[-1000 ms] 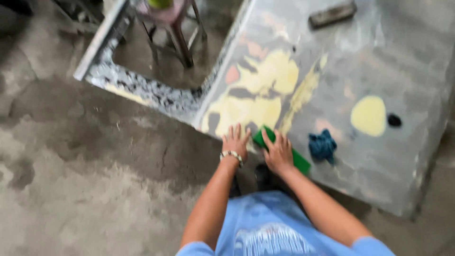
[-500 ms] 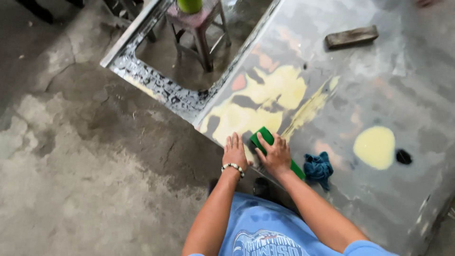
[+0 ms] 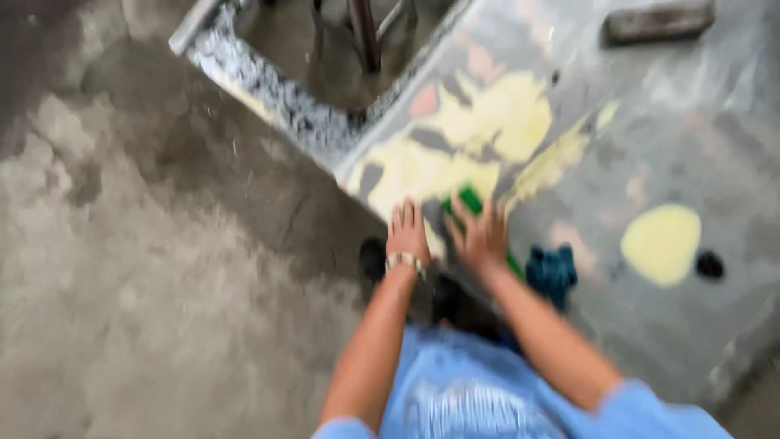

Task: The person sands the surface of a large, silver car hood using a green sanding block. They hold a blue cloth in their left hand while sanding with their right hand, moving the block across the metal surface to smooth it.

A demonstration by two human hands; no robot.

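Pressing down on a green block (image 3: 470,200), the right hand (image 3: 481,237) lies flat over it with fingers spread, though blur makes it impossible to tell whether they curl around its edges. Just beside it, the left hand (image 3: 407,232), wearing a bracelet (image 3: 405,261) at the wrist, rests open and flat on the grey slab (image 3: 699,146) near its edge, holding nothing. Yellow filler patches (image 3: 463,138) surround the block, a blue rag (image 3: 552,272) lies right of the right forearm, and a dark brick-like bar (image 3: 658,20) sits well apart at the far side.
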